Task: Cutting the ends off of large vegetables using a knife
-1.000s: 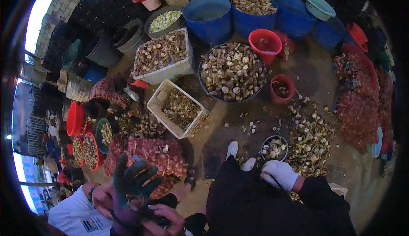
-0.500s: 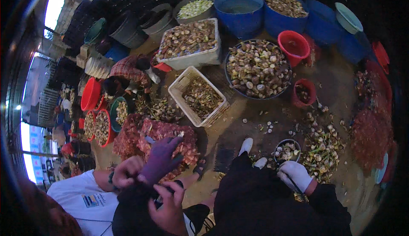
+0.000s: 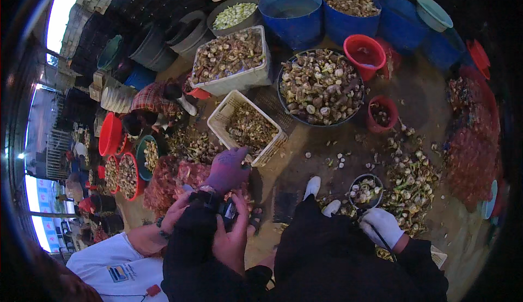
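My left hand (image 3: 226,167), in a purple glove, has its fingers curled, their contents hidden. Another person's two bare hands (image 3: 231,237) work at the black device (image 3: 225,208) on my left wrist. My right hand (image 3: 380,227), in a white glove, is closed on a black cord (image 3: 387,245) beside my dark-clothed leg. Just beyond it sit a small bowl of garlic bulbs (image 3: 366,191) and a loose garlic pile (image 3: 411,182). Red mesh sacks (image 3: 160,185) lie under and left of my left hand.
A white crate (image 3: 217,122) and a large tub of garlic (image 3: 321,86) stand ahead. Blue tubs (image 3: 289,21) line the back. A crouching co-worker (image 3: 148,104) is at left among red basins (image 3: 109,133). More sacks (image 3: 471,160) lie right; another person's white-clad leg (image 3: 109,266) is lower left.
My left hand's fingers have gone from spread to curled, and the hand has moved up and right. The other person's hands have shifted onto my wrist. The view has shifted slightly.
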{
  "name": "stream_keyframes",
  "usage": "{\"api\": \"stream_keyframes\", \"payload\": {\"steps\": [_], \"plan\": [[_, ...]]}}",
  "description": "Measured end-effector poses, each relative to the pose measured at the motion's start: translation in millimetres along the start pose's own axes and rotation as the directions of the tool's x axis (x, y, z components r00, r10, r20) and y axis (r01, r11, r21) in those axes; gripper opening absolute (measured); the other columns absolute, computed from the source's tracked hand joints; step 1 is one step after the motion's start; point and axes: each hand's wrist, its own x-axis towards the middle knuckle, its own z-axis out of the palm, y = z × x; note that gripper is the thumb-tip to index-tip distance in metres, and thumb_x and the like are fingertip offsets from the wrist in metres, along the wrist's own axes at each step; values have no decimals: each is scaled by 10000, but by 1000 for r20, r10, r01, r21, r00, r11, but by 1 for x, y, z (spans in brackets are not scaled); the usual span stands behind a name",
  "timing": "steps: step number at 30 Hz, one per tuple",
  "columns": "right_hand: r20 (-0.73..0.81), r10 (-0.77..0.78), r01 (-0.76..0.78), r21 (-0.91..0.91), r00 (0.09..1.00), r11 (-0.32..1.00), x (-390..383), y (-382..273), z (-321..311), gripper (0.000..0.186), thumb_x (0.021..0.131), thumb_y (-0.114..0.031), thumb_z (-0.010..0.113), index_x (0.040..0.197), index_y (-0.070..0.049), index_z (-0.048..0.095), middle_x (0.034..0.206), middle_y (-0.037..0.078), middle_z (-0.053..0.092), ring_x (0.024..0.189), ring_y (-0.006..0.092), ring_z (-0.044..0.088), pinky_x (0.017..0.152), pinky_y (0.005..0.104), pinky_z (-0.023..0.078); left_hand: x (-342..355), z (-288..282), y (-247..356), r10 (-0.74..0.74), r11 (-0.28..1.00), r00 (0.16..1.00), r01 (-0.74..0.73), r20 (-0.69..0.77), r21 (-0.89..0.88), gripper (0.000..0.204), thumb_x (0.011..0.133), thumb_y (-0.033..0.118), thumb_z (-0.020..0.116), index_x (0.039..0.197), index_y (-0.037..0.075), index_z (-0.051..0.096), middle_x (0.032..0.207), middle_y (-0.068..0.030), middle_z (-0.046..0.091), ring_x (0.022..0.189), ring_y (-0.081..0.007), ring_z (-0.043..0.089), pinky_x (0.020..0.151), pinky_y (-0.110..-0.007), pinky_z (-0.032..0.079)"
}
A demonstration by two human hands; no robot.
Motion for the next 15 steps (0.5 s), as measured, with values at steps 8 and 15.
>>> {"api": "stream_keyframes", "payload": {"steps": [8, 15], "plan": [[-20, -3, 4, 50, 1000, 999, -7, 1, 3, 137, 827, -192, 628, 793, -60, 613, 784, 125, 578, 782, 337, 574, 692, 426, 470, 9, 11, -36, -144, 988, 989, 142, 24, 59, 635, 854, 52, 576, 1420, 12, 293, 1472, -156, 288, 1393, -267, 251, 1140, -354, 198], [-2, -23, 23, 17, 1000, 1000, -7, -2, 10, 146, 843, -208, 616, 807, -67, 614, 788, 122, 574, 783, 335, 575, 687, 431, 470, 11, 31, -47, -121, 685, 986, 3, 110, 728, 610, 936, 117, 500, 1453, -34, 215, 1499, -185, 258, 1400, -252, 257, 1127, -327, 239]]}}
